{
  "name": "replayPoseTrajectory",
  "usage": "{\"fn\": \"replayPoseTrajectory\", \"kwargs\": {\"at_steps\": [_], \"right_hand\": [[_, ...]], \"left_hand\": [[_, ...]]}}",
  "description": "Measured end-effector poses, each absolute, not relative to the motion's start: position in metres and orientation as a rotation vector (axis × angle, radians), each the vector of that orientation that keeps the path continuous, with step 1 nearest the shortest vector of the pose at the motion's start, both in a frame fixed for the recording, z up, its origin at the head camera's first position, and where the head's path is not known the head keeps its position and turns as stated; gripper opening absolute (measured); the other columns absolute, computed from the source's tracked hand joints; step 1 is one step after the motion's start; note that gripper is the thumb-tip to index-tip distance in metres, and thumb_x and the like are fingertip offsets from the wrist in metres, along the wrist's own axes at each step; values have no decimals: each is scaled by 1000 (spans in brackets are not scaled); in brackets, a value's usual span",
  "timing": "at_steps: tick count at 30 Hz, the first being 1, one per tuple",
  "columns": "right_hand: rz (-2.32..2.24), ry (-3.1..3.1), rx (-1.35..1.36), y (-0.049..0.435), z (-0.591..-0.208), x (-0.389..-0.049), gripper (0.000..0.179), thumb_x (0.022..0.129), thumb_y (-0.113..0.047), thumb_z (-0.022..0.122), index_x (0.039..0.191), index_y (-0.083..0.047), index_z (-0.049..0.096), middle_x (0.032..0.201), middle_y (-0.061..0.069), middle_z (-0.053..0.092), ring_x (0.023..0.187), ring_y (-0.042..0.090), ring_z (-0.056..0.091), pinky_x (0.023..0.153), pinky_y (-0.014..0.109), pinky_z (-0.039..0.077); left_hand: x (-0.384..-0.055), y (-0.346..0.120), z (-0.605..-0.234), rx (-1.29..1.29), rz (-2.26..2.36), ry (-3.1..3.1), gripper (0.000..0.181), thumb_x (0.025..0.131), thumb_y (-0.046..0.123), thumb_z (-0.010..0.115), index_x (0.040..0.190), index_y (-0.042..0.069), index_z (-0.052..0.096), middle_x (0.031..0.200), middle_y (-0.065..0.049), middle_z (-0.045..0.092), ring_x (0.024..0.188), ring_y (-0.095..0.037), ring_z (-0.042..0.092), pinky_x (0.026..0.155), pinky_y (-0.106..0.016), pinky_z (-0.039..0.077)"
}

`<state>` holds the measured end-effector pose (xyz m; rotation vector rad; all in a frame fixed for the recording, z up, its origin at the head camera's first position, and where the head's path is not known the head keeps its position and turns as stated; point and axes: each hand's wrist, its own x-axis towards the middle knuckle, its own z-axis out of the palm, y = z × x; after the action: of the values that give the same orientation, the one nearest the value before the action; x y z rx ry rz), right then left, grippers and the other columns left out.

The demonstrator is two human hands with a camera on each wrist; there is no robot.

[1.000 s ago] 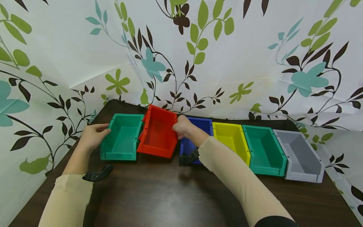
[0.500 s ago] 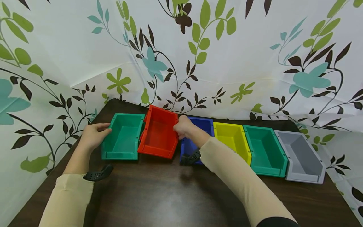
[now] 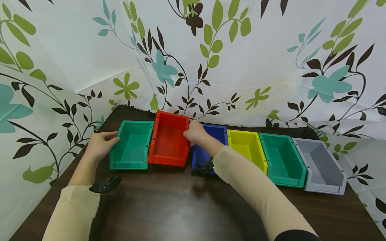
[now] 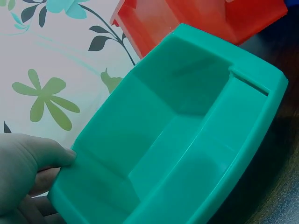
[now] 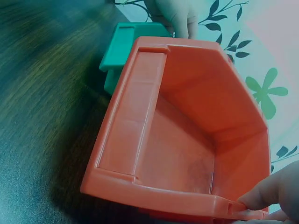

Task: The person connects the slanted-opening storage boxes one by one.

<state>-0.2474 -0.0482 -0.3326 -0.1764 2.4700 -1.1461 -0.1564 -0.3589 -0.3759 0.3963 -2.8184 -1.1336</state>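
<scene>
My left hand (image 3: 102,143) holds the left wall of a green bin (image 3: 131,145) at the row's left end. In the left wrist view its thumb (image 4: 46,154) lies on the rim of the green bin (image 4: 187,130). My right hand (image 3: 194,133) grips the right rear wall of a red bin (image 3: 168,140), which stands close against the green one. The right wrist view shows the empty red bin (image 5: 182,135) with my thumb (image 5: 271,193) pinching its rim. Both bins are empty.
Right of the red bin stand a blue bin (image 3: 212,132), partly hidden by my right arm, a yellow bin (image 3: 245,144), a second green bin (image 3: 280,157) and a grey bin (image 3: 321,165). The dark wooden table (image 3: 181,207) is walled by floral cloth.
The red bin, tilted and turned a second ago, has come down and squared up beside the green bin. My right hand moved slightly back with it; the left hand barely moved.
</scene>
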Motion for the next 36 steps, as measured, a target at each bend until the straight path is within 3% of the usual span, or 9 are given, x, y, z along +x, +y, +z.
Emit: {"fn": "replayPoseTrajectory", "kwargs": {"at_steps": [20, 31, 36], "right_hand": [[-1145, 2367, -206, -41, -305, -258, 35, 89, -2, 53, 123, 5, 52, 115, 21, 63, 89, 34, 68, 64, 40, 59], [-848, 2644, -347, -47, -302, -252, 27, 88, -3, 52, 112, 8, 55, 94, 19, 65, 53, 21, 66, 46, 27, 54], [-756, 2691, -390, -49, -305, -250, 29, 90, -6, 50, 116, 7, 53, 85, 16, 65, 46, 17, 61, 44, 23, 51]], "left_hand": [[-159, -352, -377, 343, -1139, -2818, 51, 97, 29, 49, 133, -6, 49, 128, -34, 52, 113, -46, 54, 86, -54, 50], [-158, -349, -375, 313, -1149, -2799, 50, 97, 29, 49, 133, -6, 49, 128, -33, 53, 113, -45, 53, 86, -53, 50], [-156, -348, -376, 327, -1137, -2807, 50, 97, 29, 49, 133, -6, 49, 126, -33, 54, 113, -45, 53, 85, -53, 50]]}}
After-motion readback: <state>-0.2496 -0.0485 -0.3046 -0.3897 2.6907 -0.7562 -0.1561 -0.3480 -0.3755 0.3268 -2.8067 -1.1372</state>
